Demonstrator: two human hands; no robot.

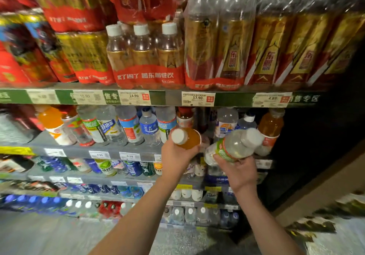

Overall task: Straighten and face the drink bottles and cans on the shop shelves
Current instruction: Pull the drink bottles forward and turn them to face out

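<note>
My left hand point(174, 157) gripped the orange bottle point(186, 137), my right hand point(240, 171) the clear bottle point(233, 146); both caps tilted toward me, shelf gap point(203, 120) just beyond.

Dim shop interior, lit from above and in front, so the top shelf reads brightest. Glare streaks the clear plastic shrink-wrap around the gold-and-red bottle multipacks point(266, 37) at the upper right. The far right of the shelving falls into a near-black shadow point(316, 156). The white price tags point(198, 98) along the front edge of the top grey shelf point(173, 89) are sharp enough to read mid-frame, but smear toward its left end. Strong motion blur softens the red cans point(23, 47) at the upper left and the floor at the bottom corners. Wide-angle distortion bows the shelf edges and tilts the outer bottles inward.
</note>
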